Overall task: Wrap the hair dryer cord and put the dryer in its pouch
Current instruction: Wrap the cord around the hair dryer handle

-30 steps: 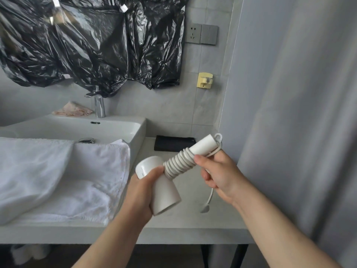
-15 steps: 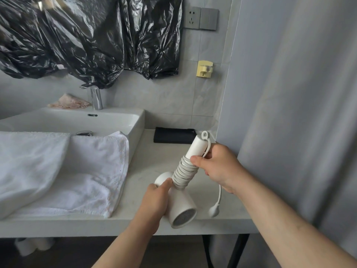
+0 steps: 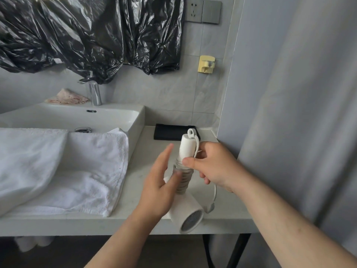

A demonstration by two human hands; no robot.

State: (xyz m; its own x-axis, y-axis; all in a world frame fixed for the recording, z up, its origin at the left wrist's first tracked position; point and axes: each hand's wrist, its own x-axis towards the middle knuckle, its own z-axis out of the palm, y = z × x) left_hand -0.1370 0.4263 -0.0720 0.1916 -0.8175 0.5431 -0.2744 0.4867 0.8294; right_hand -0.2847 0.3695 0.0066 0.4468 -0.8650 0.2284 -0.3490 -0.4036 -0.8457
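Pinching the dryer [image 3: 188, 208] by its handle in my right hand [image 3: 216, 169] over the desk [image 3: 148, 151], cord [image 3: 185, 179] coiled snug, left hand [image 3: 160, 182] alongside with fingers [image 3: 167, 152] spread, I should tuck the dangling plug [image 3: 211, 207] under a loop before reaching for the pouch [image 3: 168, 133].

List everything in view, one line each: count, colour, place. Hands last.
hair dryer: one, white, held over the counter's front edge
cord: one, white, coiled round the dryer's handle, plug end hanging loose
pouch: one, black, flat on the counter by the back wall
towels: seemingly two, white, draped over sink front and counter
sink: one, white, left
faucet: one, chrome, behind the sink
cloth: one, pinkish, left of the faucet
plastic bags: black, count unclear, above the sink
socket and switch: grey, upper wall
hook: one, yellow, wall
curtain: one, grey, right
counter: one, pale
left hand: open, blurred, beside the coils
right hand: grips the handle's top
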